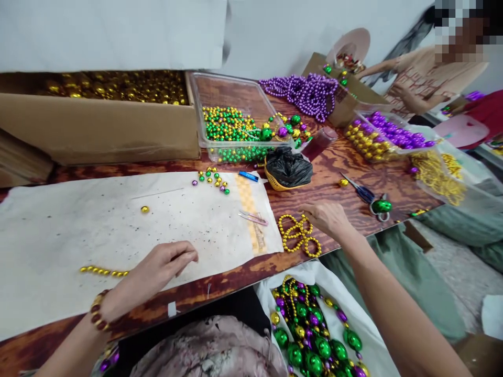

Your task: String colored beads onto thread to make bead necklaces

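My left hand (pixel 167 264) hovers over the white cloth (pixel 98 225), its fingers bent together; whether anything is in them is hidden. A short gold bead strand (pixel 104 271) lies beside the wrist. My right hand (pixel 328 217) is at the coiled gold bead strand (pixel 294 235) on the wooden table, fingertips pressed together at its upper edge. A single gold bead (pixel 145 209), a pair of pink-handled tweezers (pixel 254 218), a blue cutter (pixel 249 176) and several small loose beads (pixel 212 178) rest on the cloth.
A cardboard box (pixel 129 131) of gold beads and a clear tray (pixel 202 139) stand behind. A yellow basket (pixel 281 184) holds a black bag. Scissors (pixel 365 195) lie at right. Below is a white sack (pixel 338 293) of bead strands. A person (pixel 420 78) works at the back right.
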A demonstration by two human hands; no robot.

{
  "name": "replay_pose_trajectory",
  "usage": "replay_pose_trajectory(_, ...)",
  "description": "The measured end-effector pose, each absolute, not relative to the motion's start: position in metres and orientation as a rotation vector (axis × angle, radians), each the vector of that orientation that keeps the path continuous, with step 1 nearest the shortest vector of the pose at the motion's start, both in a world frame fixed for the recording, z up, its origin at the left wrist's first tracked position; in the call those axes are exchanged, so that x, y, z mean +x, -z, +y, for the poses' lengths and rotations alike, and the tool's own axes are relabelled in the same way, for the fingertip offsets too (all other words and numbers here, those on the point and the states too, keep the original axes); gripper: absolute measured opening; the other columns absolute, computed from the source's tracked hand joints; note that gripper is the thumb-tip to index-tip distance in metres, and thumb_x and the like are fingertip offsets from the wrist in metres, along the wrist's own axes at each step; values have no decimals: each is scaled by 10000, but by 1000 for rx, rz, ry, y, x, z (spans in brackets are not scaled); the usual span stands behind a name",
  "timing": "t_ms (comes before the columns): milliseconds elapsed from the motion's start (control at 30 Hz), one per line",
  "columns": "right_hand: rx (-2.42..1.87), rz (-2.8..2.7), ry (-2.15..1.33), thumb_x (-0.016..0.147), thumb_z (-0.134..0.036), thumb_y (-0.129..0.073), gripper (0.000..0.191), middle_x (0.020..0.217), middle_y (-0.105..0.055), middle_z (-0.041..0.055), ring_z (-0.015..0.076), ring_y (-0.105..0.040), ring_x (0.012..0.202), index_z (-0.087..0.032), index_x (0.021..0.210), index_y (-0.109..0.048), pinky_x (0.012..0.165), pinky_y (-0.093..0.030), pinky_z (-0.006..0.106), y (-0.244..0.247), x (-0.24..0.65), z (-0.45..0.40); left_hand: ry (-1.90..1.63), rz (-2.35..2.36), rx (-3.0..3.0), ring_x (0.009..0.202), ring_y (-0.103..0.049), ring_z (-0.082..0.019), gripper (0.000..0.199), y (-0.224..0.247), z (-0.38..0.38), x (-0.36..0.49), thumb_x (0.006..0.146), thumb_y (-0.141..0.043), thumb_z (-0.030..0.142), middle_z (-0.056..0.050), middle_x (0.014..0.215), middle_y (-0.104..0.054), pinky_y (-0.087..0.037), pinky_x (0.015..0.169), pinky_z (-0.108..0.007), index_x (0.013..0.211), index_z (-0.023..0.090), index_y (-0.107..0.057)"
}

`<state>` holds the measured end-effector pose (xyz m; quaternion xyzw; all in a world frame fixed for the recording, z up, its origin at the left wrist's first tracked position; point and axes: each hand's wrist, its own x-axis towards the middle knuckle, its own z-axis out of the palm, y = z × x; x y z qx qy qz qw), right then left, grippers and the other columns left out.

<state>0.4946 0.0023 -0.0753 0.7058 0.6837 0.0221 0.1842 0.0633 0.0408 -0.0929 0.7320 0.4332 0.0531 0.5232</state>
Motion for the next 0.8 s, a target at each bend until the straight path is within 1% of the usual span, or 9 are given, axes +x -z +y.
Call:
replay_pose_trajectory(133,1930,1973,-19,982,-177,-449,308,1110,-735,88,227,-655,929,-229,1150,-702,621,-341,289,102,488,13,-122,1074,1746,601,-490,-138,428,88,40,40,895,-475,575,10,633,-562,-402,560,-223,798,204,-664)
replay_pose_trajectory(267,1827,2067,32,963,-164,-499,250,1082,-728,109,246,-623,1023,-192,1087,-713,787,-385,319,115,474,16,-119,1071,1738,619,-483,-141,411,88,33,29,898,-475,567,10,655,-571,-408,571,-224,816,212,-665)
replay_pose_trajectory(433,1823,2052,37,909,-79,-519,236,1054,-718,149,272,-627,989,-148,1043,-701,822,-415,357,105,466,11,-67,1030,1741,623,-479,-130,414,94,31,37,934,-438,536,21,658,-540,-390,596,-229,798,198,-634)
replay_pose_trajectory(533,1840,2283,89,936,-108,-511,221,1087,-704,173,296,-642,995,-133,1072,-684,847,-457,401,100,429,9,-92,1011,1756,617,-496,-128,387,92,30,53,954,-427,483,24,643,-551,-387,603,-234,831,190,-649)
replay_pose_trajectory(600,1807,2658,305,975,-204,-529,259,1168,-692,160,289,-642,1056,-158,1206,-635,887,-484,410,103,386,8,-125,973,1776,632,-522,-123,333,88,28,66,955,-450,409,24,645,-569,-397,632,-234,820,183,-653)
replay_pose_trajectory(667,1700,2960,702,989,-340,-555,410,1241,-675,132,267,-636,1111,-206,1374,-520,911,-507,401,106,340,5,-191,937,1785,629,-532,-109,269,84,27,75,945,-478,324,24,651,-592,-399,651,-231,811,173,-656)
replay_pose_trajectory(700,1630,3006,920,989,-395,-555,431,1181,-704,106,252,-662,1054,-229,1385,-513,873,-529,383,106,320,3,-222,943,1779,605,-527,-101,260,83,28,77,944,-479,293,25,634,-595,-394,637,-228,802,167,-655)
replay_pose_trajectory(733,1566,2993,1128,998,-430,-529,379,1049,-739,76,236,-690,939,-245,1326,-568,804,-547,358,105,306,2,-241,944,1781,593,-523,-95,250,81,30,75,942,-485,272,24,634,-604,-392,629,-226,800,163,-659)
replay_pose_trajectory(800,1514,2865,1470,1017,-473,-458,328,726,-707,22,199,-669,656,-260,1091,-696,615,-532,306,100,296,2,-249,948,1780,574,-520,-90,227,78,33,65,935,-516,270,22,624,-614,-385,604,-222,815,162,-676)
